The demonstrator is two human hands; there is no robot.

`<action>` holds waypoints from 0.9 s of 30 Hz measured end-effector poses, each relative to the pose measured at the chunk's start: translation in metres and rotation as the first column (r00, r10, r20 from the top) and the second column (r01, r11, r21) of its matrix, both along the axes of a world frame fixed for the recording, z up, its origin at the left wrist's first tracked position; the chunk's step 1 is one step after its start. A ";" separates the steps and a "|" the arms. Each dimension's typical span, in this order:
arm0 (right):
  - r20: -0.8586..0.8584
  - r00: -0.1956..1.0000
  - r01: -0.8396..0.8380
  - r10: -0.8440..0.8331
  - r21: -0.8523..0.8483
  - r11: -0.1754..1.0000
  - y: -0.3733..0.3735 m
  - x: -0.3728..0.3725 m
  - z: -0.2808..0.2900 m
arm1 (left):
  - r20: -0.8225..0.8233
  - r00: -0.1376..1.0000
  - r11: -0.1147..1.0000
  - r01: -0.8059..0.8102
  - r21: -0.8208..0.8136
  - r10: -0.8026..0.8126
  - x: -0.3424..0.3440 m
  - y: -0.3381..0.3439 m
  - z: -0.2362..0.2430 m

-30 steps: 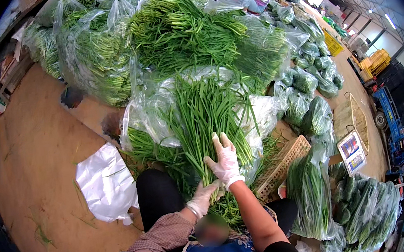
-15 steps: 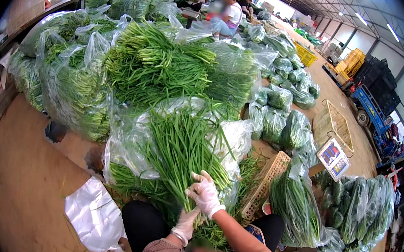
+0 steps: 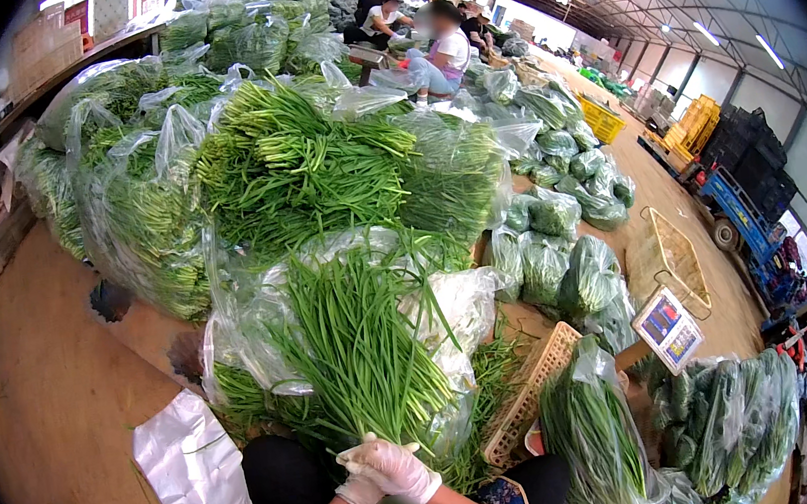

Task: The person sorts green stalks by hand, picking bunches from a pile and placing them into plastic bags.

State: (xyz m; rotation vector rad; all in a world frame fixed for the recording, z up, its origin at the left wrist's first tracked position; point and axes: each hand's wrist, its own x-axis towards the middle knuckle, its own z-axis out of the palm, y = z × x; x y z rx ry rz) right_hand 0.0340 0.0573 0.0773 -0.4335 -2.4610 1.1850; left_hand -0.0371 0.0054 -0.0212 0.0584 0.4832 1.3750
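Note:
A large loose bunch of long green leafy stalks, which look like garlic chives [image 3: 353, 334], lies in front of me on clear plastic. Both hands wear thin whitish gloves and meet at the near end of the bunch. My right hand [image 3: 392, 467] is closed, its fingers folded over the other hand. Beneath it is my left hand [image 3: 360, 495], with its fingers hidden. Whatever lies between the two hands is also hidden.
Beyond the bunch rise bagged greens [image 3: 302, 164] in a high heap. To the right stand a tan plastic crate [image 3: 532, 392], bagged long greens [image 3: 597, 435] and a scale display [image 3: 667, 328]. White plastic sheeting [image 3: 190, 465] lies on the left floor. Several people [image 3: 440, 56] sit far back.
My right hand has come down from the side of the bunch onto my left hand, and its raised fingers have folded. Both hands now sit lower in view, close together.

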 end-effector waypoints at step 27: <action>0.643 0.711 0.610 -0.284 -0.365 0.703 0.027 0.053 -0.017 | -0.359 0.923 0.970 -0.198 -0.140 0.137 -0.007 -0.012 0.020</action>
